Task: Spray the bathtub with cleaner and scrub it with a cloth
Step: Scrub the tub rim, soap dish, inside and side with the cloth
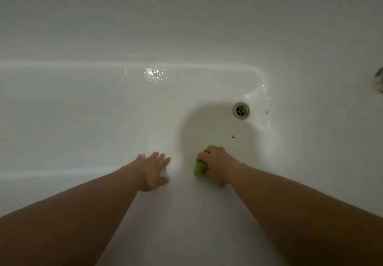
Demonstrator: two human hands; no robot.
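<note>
The white bathtub [103, 110] fills the head view, its floor wet and shiny in spots. My right hand [217, 163] grips a bunched green cloth [199, 167] and presses it on the tub floor, below the drain [241, 110]. My left hand [154, 169] lies flat on the tub floor to the left of the cloth, fingers straight and spread. No spray bottle is in view.
A small dark speck [233, 136] lies on the tub floor between the cloth and the drain. A blurred metal fitting [379, 80] shows at the right edge. The tub's far wall rises at the top of the view.
</note>
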